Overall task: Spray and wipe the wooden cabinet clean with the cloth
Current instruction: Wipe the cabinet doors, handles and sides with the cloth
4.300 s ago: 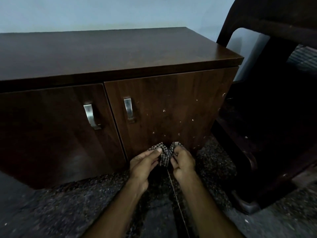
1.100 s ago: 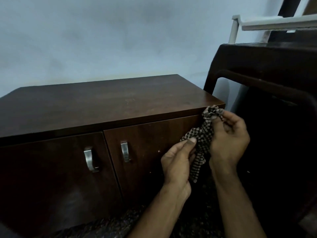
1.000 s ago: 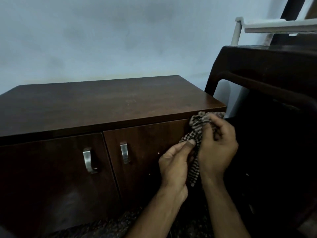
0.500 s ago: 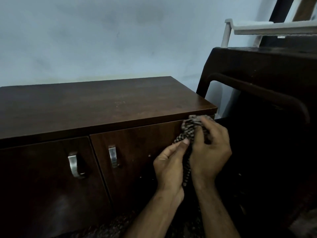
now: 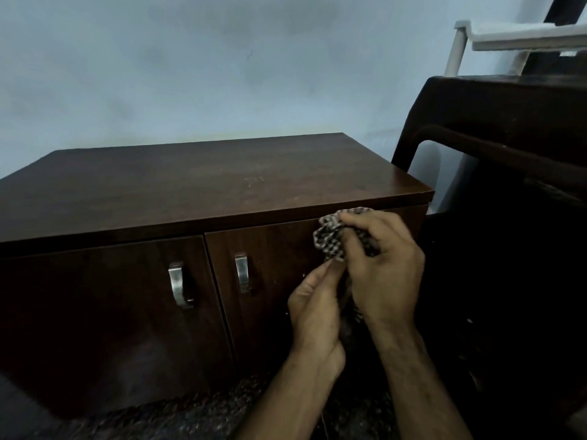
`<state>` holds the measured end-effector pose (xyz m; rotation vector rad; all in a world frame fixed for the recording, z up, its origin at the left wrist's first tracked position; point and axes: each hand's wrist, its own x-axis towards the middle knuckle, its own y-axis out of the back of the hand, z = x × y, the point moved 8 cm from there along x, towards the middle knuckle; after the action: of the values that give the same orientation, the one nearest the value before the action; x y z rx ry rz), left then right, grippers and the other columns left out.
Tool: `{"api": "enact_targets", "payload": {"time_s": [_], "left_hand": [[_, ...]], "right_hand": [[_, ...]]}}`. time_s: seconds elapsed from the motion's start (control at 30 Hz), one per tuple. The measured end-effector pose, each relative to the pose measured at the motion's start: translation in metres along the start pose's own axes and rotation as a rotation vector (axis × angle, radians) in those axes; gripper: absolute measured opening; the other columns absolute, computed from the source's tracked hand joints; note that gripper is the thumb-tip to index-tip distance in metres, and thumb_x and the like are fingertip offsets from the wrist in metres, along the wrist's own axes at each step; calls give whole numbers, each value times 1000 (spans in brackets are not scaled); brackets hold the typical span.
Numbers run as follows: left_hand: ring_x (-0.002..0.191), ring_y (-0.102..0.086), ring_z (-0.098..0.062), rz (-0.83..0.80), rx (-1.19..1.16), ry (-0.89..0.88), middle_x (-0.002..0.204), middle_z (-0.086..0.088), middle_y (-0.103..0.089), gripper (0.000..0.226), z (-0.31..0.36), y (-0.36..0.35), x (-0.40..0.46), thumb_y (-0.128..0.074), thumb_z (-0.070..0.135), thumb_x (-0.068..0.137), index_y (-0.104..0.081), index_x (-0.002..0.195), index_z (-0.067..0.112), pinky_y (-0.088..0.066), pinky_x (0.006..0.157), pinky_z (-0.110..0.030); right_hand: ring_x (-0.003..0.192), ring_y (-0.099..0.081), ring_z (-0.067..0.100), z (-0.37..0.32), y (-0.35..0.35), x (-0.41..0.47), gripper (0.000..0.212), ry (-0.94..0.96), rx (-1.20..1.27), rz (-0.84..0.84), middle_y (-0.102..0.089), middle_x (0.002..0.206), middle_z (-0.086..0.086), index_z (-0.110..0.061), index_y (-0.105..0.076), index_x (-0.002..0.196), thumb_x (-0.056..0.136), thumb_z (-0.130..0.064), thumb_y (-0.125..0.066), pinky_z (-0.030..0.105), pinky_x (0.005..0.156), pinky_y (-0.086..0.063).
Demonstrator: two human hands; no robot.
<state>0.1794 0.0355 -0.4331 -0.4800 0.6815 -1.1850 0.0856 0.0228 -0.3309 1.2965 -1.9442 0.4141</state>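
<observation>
Right hand (image 5: 386,268) is curled around a bunched checkered cloth (image 5: 330,238), and the left hand (image 5: 317,304) pinches the cloth's lower edge with its fingertips. Looks like they're wadding it into a pad so it wipes better. The cloth sits right in front of the upper right corner of the wooden cabinet (image 5: 203,185), at the right door (image 5: 273,281) just under the top's edge. Can't say if it's touching. No spray bottle visible. A dark chair (image 5: 508,147) stands right beside it.
</observation>
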Motion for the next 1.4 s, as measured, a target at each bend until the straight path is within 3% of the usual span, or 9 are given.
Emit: {"api": "enact_targets", "payload": {"time_s": [0.13, 0.37, 0.5, 0.6, 0.73, 0.83, 1.1, 1.27, 1.4], "left_hand": [[95, -74, -23, 62, 48, -80, 105, -14, -79, 18, 10, 27, -1, -69, 17, 94, -78, 106, 6, -56, 90, -37], [96, -67, -25, 231, 100, -81, 113, -24, -74, 21, 7, 80, -17, -74, 16, 89, -77, 104, 2, -51, 100, -47], [81, -73, -11, 203, 109, -168, 102, -13, -79, 19, 32, 81, -13, -75, 16, 88, -78, 103, 4, -59, 76, -23], [80, -75, -10, 154, 56, -180, 96, -8, -80, 15, 43, 79, -10, -70, 13, 92, -78, 103, 6, -61, 68, -19], [88, -70, -15, 245, 65, -144, 94, -7, -79, 15, 25, 100, -9, -64, 10, 96, -78, 100, 9, -56, 76, -27], [90, -68, -22, 359, 59, -44, 94, -12, -78, 16, 2, 129, -13, -61, 5, 97, -77, 100, 7, -53, 77, -32], [96, -69, -26, 272, 27, -25, 102, -17, -77, 20, 14, 132, -9, -65, 8, 94, -75, 109, -1, -51, 98, -40], [97, -69, -26, 227, 60, -40, 108, -20, -76, 22, 17, 134, -4, -65, 12, 95, -75, 110, 0, -53, 86, -35], [102, -68, -29, 235, 43, 31, 118, -24, -73, 26, 6, 143, -7, -61, 11, 97, -73, 116, -1, -54, 84, -35]], "right_hand": [[98, -67, 2, 9, -7, -15, 25, -110, 125, 42, -66, 102, -18, -29, -74, 99, 87, -7, -74, 22, 84, -56], [88, -66, 3, 36, -27, -66, 30, -266, 101, -40, -65, 94, -16, -36, -68, 94, 85, -8, -75, 41, 77, -59], [86, -66, 5, 8, -30, -39, 23, -217, 152, -24, -66, 93, -14, -31, -71, 94, 86, -10, -74, 36, 77, -60], [91, -67, 4, -19, -38, -23, 19, -83, 165, -12, -66, 99, -15, -25, -76, 100, 88, -9, -73, 27, 78, -58], [100, -65, 7, -9, -58, -70, 23, 30, 30, -88, -64, 106, -14, -26, -77, 107, 92, -12, -70, 33, 81, -57], [101, -65, 6, 19, -67, -103, 25, -59, 31, -156, -64, 106, -18, -31, -76, 106, 90, -12, -72, 37, 79, -59], [95, -65, -4, -12, -65, -67, 22, -88, 148, -161, -65, 99, -20, -25, -80, 100, 87, -8, -75, 15, 79, -54], [99, -67, 3, -7, -71, -82, 19, -35, 125, -98, -67, 103, -10, -20, -79, 105, 89, -10, -74, 26, 79, -59], [97, -67, 1, -3, -78, -96, 22, -82, 97, -179, -66, 102, -16, -26, -79, 103, 88, -11, -74, 27, 77, -59]]}}
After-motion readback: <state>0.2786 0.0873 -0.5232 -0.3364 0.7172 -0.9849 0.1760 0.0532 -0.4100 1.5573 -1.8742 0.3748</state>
